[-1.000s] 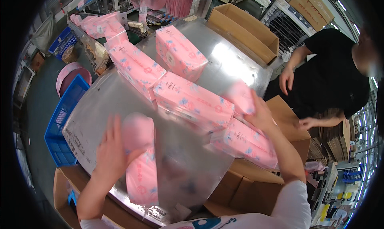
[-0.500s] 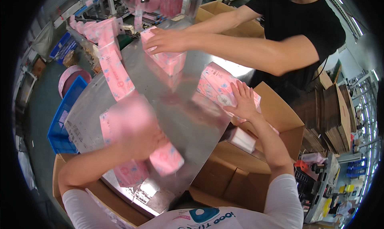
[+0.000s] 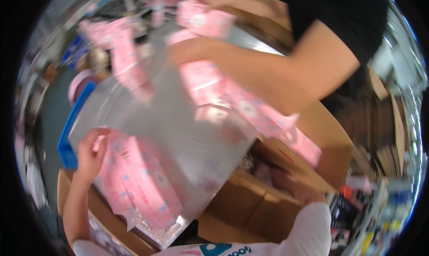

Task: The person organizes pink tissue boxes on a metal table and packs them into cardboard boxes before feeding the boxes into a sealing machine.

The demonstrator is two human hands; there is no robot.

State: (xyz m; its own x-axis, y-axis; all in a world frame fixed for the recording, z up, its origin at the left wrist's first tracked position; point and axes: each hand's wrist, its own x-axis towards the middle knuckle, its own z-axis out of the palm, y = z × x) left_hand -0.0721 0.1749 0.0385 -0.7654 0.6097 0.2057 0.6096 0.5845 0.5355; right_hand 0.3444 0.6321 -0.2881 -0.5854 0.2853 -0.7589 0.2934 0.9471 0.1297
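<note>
Two pink, blue-flecked soft packs, like wrapped tissue packs (image 3: 152,189), lie side by side at the near left of the metal table (image 3: 178,135). My left hand (image 3: 91,153) is at their far left end, its fingers curled with a bit of pink wrapping between them. My right hand (image 3: 292,186) reaches down into an open cardboard box at the table's right edge. Its fingers are blurred and partly hidden by a box flap (image 3: 299,164), so what they touch does not show.
A co-worker's arms (image 3: 250,68) stretch across the far right, one hand on a pink pack (image 3: 205,19). More packs (image 3: 268,117) form a row toward the box. Joined packs (image 3: 125,59) come in at the far left. A blue crate (image 3: 67,153) and cardboard boxes (image 3: 250,211) border the table.
My left hand has moved left from the blurred pack to the packs' far end. My right hand has left the pack on the right and dropped into the box. The co-worker's packs now form a row.
</note>
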